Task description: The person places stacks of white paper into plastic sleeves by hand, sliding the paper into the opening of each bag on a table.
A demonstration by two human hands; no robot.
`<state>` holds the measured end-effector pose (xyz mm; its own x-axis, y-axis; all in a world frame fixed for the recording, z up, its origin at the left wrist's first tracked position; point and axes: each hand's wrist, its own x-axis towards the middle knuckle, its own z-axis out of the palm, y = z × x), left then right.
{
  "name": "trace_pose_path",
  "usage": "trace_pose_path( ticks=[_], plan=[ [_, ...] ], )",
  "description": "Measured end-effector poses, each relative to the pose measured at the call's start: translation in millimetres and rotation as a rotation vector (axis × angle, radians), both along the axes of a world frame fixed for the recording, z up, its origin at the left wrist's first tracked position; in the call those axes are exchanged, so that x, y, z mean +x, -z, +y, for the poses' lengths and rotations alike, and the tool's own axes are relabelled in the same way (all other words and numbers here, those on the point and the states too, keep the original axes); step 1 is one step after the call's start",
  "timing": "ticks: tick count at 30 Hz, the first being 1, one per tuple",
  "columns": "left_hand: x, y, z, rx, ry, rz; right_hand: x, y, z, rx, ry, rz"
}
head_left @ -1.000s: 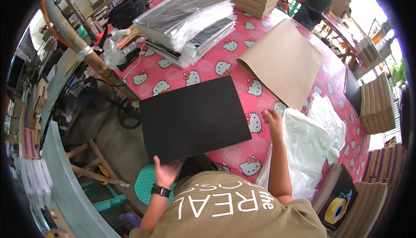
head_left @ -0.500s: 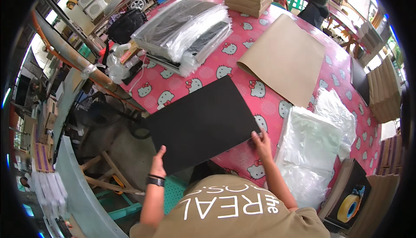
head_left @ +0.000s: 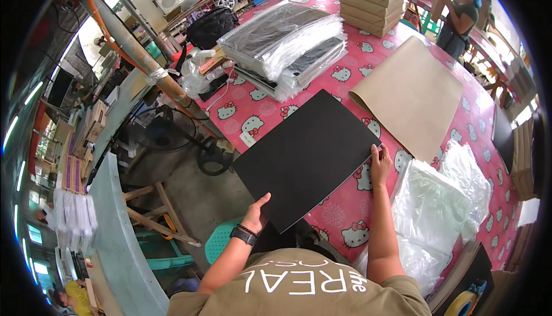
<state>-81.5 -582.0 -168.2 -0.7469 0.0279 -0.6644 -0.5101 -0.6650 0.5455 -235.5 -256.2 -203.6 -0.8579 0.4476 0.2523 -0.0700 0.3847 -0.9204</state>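
A flat black rectangular board (head_left: 310, 158) is held in front of me, tilted, partly over the pink patterned table and partly past its edge. My left hand (head_left: 257, 214) grips the board's near left corner, thumb on top and the other fingers hidden beneath. At the right edge, my right hand (head_left: 380, 164) pinches the board near its corner. To the right of the board lies a sheet of brown paper (head_left: 413, 94) with one curled edge. Clear plastic bags (head_left: 431, 201) are stacked beside my right forearm.
A pile of plastic-wrapped dark boards (head_left: 276, 31) sits at the far left of the table (head_left: 339, 224). Brown wrapped bundles (head_left: 374, 0) are stacked at the back. A tape roll (head_left: 462, 303) is at lower right. A fan (head_left: 167, 132) and a green stool (head_left: 221, 240) stand left. Another person (head_left: 460, 17) stands far right.
The view has shifted, moving the table and its things rightward in the picture. Both hands still hold the black board, now turned a little more steeply.
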Motion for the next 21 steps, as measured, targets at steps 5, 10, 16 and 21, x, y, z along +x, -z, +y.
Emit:
trace_pose_path(
  ticks=[5, 10, 16, 21],
  plan=[
    [-44.0, -9.7, -10.7, -1.124, -0.428, 0.584, -0.3, 3.8, 4.6, -0.007, 0.044, 0.026],
    [-192.0, -84.8, 13.0, -1.776, 0.092, 1.15, -1.9, -0.7, 4.9, 0.016, 0.037, -0.001],
    [-308.2, -68.3, 53.7, -2.296, 0.457, 0.83, 2.0, -11.9, 5.1, -0.001, 0.021, -0.009],
    [-312.9, -52.7, 52.0, -2.536, 0.434, 0.806, -2.7, 2.1, 8.4, -0.011, 0.03, 0.027]
  ],
)
